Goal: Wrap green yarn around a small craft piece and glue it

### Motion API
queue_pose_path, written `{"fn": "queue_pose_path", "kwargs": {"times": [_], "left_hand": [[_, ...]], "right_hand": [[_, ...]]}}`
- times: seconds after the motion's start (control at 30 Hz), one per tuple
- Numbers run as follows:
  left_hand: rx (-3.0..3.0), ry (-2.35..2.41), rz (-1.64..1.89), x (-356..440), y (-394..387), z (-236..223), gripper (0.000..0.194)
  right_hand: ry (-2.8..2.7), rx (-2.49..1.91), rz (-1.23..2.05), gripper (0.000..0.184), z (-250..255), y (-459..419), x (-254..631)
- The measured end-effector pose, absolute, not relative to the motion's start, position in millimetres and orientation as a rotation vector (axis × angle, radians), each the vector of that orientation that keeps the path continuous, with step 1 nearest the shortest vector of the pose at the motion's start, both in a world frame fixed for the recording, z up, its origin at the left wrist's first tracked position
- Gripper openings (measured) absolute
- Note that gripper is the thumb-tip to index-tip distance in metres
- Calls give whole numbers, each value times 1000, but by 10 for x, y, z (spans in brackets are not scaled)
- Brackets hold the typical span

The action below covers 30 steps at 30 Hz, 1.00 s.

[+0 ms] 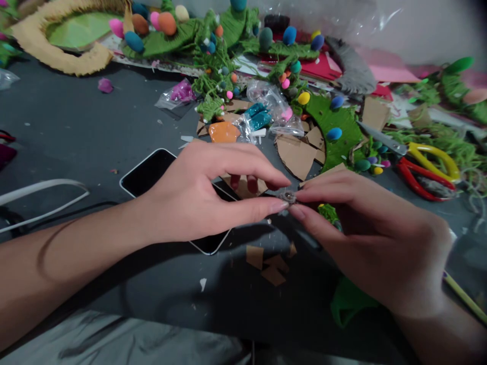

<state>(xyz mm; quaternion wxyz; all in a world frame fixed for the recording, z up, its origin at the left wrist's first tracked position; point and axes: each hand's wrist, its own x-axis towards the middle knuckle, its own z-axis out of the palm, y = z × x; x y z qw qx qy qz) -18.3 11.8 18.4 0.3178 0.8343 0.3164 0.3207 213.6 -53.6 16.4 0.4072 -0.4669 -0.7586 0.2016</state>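
Both of my hands meet over the middle of the dark grey table. My left hand point(205, 190) pinches a small round metallic piece point(289, 196) between thumb and forefinger. My right hand point(373, 233) pinches the same piece from the other side with its fingertips. What the piece is I cannot make out. Under my left hand lies a black smartphone point(152, 172), screen dark. Small cardboard scraps point(272, 266) lie just below the hands.
Green yarn-wrapped shapes with coloured foam eggs point(213, 45) crowd the back. Clear plastic bags point(266, 109), cardboard pieces point(297, 154) and a green wreath piece point(335, 126) sit behind the hands. Red-and-yellow scissors point(426, 170) lie at right. A white cable point(45, 192) runs at left.
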Motion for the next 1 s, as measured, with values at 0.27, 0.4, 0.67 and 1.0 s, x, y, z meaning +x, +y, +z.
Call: {"fn": "queue_pose_path", "kwargs": {"times": [0.27, 0.4, 0.67, 1.0], "left_hand": [[2174, 691, 910, -164, 152, 134, 13], [2160, 673, 910, -162, 158, 130, 12], [2154, 686, 918, -171, 149, 130, 16], [2106, 656, 901, -157, 155, 149, 14]], "right_hand": [[-1927, -1117, 481, 22, 146, -515, 2119], [-1926, -1124, 508, 21, 149, -521, 2138], [-1902, -1159, 512, 18, 140, -532, 2139], [-1909, -1150, 526, 18, 133, -516, 2131]]}}
